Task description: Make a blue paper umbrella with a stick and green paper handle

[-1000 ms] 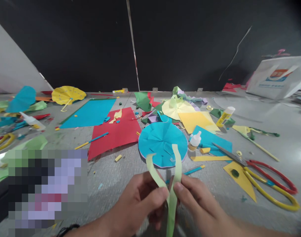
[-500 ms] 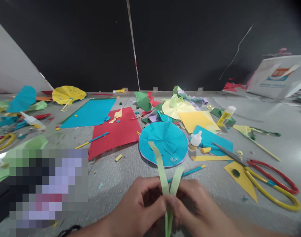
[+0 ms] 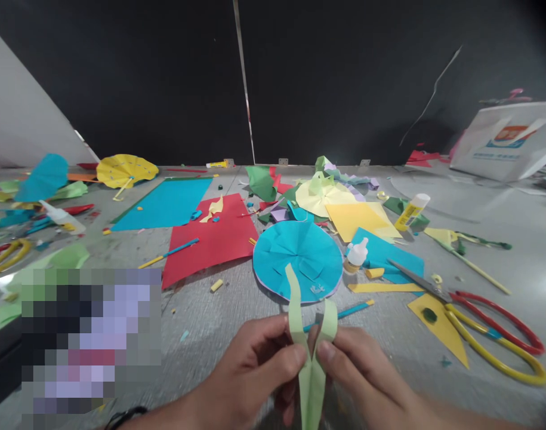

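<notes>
Your left hand (image 3: 248,370) and right hand (image 3: 366,373) close from either side on the pale green paper strip (image 3: 312,382), pinching it near its middle, directly between them, its long axis upright and its two upper ends rising toward the blue paper disc (image 3: 277,257).

Coloured pale green, without pattern, on the paper strip (image 3: 311,382). Tinted turquoise on the paper disc (image 3: 295,257), edged in pale lilac and crossed by faint radial fold lines. Flat, unbroken colour on the red paper sheet (image 3: 210,239) and the blue paper sheet (image 3: 160,203). Golden yellow on the paper fan (image 3: 127,170), ribbed with radial pleats and flecked with small dark dots. Red on 1 handle loop of the scissors (image 3: 452,313), yellow on the other, grey on the blades. Yellow with a white cap on the glue stick (image 3: 411,212). Mottled grey on the table (image 3: 210,334); black on the wall (image 3: 120,89).
</notes>
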Available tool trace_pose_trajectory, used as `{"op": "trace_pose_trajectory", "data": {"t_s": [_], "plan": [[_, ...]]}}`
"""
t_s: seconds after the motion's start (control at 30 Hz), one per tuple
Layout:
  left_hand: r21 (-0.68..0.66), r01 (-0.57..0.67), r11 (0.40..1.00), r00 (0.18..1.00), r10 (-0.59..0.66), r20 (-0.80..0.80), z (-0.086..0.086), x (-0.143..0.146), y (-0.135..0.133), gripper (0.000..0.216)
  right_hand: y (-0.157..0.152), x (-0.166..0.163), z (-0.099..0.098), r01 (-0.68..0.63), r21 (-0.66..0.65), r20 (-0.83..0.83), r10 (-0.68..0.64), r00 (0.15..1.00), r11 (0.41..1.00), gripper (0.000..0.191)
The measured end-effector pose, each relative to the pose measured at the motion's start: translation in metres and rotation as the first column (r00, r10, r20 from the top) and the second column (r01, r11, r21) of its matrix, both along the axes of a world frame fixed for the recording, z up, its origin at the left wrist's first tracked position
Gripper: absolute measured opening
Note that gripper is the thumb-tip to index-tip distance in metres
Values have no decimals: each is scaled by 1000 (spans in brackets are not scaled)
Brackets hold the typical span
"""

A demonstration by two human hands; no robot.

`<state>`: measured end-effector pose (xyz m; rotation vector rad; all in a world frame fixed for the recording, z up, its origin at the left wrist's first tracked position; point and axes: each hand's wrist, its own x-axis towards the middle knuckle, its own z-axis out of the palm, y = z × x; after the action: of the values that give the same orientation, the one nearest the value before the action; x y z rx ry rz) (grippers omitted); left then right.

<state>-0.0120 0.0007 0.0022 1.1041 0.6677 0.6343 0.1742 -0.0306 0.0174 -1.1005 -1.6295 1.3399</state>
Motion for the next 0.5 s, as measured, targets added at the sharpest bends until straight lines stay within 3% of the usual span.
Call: {"op": "trace_pose_trajectory", "data": {"t_s": [0.1, 0.2, 0.37, 0.5], "plan": [[7, -20, 1000, 1000, 20, 4, 1, 1, 0, 47, 1, -1, 6, -103, -57, -63, 100, 993, 993, 68], [26, -56, 998, 998, 57, -4, 4, 2, 1, 47, 2, 1, 2, -15, 55, 25, 14, 1000, 998, 63], [54, -72, 996, 996, 74, -47, 6, 3, 2, 45, 3, 0, -7, -49, 218, 183, 9, 983, 975, 40], [75, -50, 996, 998, 53, -43, 4, 3, 3, 41, 2, -3, -3, -19, 291, 198, -40, 979, 957, 41]]}}
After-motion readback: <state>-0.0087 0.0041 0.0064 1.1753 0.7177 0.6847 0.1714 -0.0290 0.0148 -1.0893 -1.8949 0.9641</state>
